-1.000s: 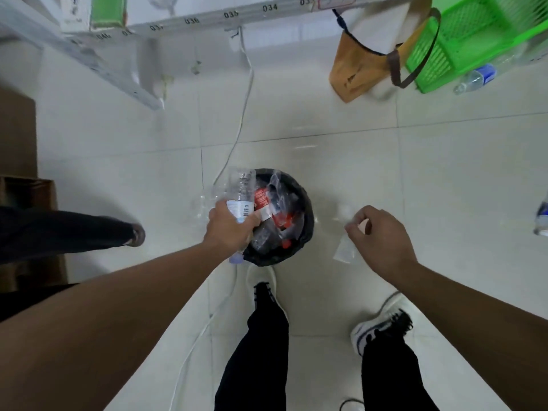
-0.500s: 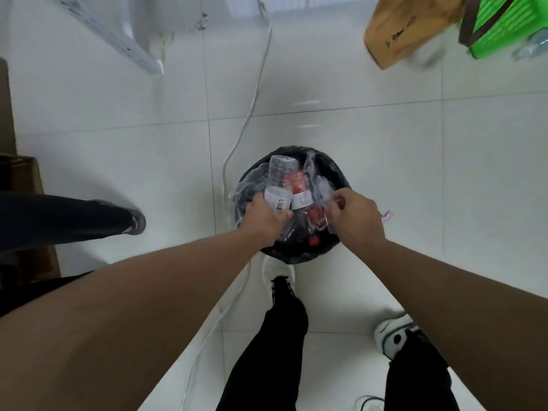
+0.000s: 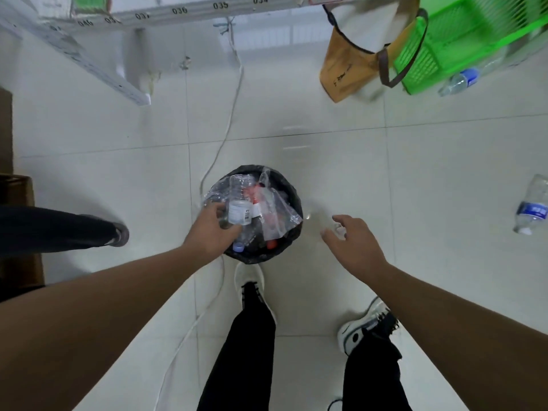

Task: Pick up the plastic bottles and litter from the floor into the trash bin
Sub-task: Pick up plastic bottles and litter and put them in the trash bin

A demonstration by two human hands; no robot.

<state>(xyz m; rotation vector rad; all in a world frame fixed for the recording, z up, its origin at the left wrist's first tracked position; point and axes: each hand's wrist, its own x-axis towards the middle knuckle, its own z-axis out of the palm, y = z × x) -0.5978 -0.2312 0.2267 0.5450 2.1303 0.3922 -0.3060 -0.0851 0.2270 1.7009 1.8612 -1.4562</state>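
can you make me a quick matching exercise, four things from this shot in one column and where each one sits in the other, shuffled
Things:
1. black-lined round trash bin
2. clear plastic bottle with a blue label
3. green plastic mesh basket
4. tan fabric bag with dark straps

Places:
A. top right corner
B. lying on the floor at the far right edge
C. centre, by the left hand
D. on the floor just left of the basket

Pairs: 1-C, 2-B, 3-A, 4-D
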